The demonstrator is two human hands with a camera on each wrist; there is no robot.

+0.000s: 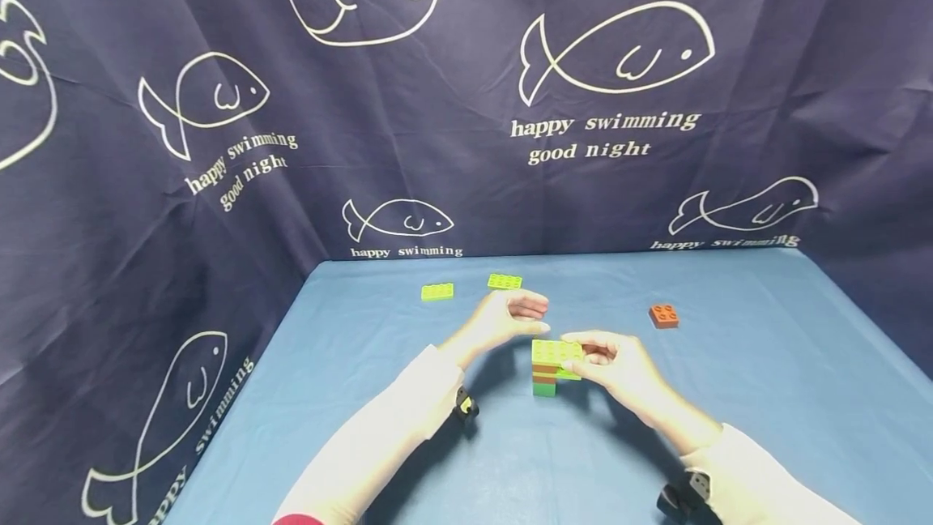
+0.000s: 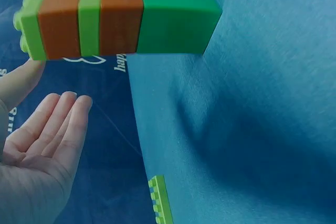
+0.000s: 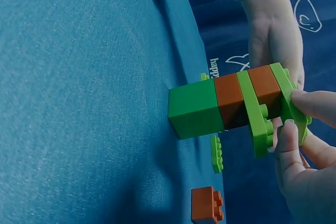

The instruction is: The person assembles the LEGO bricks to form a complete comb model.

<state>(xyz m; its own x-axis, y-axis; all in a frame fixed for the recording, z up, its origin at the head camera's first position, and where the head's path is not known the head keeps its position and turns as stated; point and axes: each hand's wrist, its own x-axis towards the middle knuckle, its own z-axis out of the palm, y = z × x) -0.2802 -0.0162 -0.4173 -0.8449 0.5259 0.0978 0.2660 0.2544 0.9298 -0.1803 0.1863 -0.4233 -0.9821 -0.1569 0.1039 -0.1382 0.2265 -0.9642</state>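
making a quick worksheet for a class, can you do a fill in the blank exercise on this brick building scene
1. The block at the bottom of the stack is coloured ____.
2. The person's ____ grip pinches the top lime-green plate.
3. The loose orange brick shows ____ studs on top.
4. Apart from the stack, ____ loose lime-green plates lie on the blue table.

Missing words: green; right; four; two.
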